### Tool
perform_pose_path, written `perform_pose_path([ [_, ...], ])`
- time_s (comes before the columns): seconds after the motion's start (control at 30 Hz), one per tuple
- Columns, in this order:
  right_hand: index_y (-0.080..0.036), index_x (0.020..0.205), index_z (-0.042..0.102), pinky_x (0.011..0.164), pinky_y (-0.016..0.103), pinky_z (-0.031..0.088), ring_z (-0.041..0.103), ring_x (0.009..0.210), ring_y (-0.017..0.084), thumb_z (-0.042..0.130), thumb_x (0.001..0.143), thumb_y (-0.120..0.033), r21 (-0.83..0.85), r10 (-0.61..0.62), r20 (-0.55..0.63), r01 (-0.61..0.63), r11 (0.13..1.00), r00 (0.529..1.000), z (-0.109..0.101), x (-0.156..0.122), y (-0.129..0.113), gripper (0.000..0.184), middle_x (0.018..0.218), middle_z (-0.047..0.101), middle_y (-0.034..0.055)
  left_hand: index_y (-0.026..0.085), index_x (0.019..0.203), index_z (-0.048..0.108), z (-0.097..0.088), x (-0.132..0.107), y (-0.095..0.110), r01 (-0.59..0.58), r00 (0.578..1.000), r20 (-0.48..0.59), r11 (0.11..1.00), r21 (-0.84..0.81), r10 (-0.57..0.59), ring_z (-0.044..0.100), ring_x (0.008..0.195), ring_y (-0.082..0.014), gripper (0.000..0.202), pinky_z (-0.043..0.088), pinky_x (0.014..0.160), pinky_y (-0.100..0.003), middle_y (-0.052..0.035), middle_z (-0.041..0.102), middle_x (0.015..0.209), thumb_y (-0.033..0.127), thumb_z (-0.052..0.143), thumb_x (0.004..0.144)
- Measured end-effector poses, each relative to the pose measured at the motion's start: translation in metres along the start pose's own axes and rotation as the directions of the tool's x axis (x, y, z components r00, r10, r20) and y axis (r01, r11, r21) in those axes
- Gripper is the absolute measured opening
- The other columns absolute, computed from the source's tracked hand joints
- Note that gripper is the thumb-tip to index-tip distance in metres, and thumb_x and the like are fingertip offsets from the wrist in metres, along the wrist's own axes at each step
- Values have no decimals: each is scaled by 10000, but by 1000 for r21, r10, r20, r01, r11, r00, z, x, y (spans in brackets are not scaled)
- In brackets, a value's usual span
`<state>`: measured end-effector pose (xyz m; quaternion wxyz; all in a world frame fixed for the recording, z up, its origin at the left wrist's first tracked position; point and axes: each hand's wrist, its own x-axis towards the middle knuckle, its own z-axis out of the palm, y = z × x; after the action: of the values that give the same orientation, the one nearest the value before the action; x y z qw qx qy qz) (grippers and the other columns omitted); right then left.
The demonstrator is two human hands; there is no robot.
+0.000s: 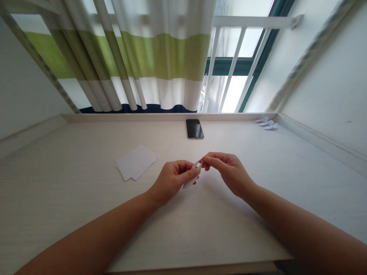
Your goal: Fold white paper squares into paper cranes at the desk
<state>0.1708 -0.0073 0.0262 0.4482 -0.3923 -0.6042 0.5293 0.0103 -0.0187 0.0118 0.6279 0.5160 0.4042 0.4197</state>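
Note:
A small piece of folded white paper (189,184) is pinched between the thumb and fingers of my left hand (174,177), just above the table. One finger of that hand wears a gold ring. My right hand (229,168) has its thumb and index finger closed on the upper tip of the same paper. Part of the paper is hidden behind my left thumb and fingers. Left of my hands lies a small stack of white paper sheets (136,162), slightly fanned out.
A dark phone (195,129) lies flat near the back of the pale table (71,191). Several small folded paper figures (267,123) sit in the far right corner. A raised ledge (129,117) runs along the back, before a curtain (166,57) and white window bars (232,68).

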Motion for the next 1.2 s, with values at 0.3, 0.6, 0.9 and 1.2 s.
perform_pose_path([
  [0.3,-158,689,646,694,308,440,578,706,161,605,680,-288,-219,48,16,-44,975,999,2,-2,-1,136,717,653,42,119,733,625,2,-2,1,-55,997,-51,983,173,65,475,568,-88,278,345,515,-212,-4,575,618,381,636,640],
  [0.6,-168,672,652,655,285,438,570,683,155,582,693,-271,-296,15,-4,-16,955,1000,2,-4,-1,126,703,653,32,124,693,616,1,-2,0,-50,996,-60,979,196,63,468,544,-86,269,335,502,-212,3,568,596,384,641,629],
  [0.9,-157,653,627,644,270,422,540,643,126,586,703,-268,-175,1,40,6,985,999,2,-5,2,128,652,617,13,122,685,609,0,0,0,-4,999,-33,991,131,9,478,535,-83,236,350,514,-217,0,572,590,343,659,620],
  [1.2,-147,637,623,644,285,432,554,631,130,612,682,-269,-7,35,-48,-36,999,998,2,-2,0,130,670,634,28,129,769,638,-2,2,0,16,999,44,999,32,-17,553,616,-107,235,422,642,-250,-12,625,674,311,663,623],
])
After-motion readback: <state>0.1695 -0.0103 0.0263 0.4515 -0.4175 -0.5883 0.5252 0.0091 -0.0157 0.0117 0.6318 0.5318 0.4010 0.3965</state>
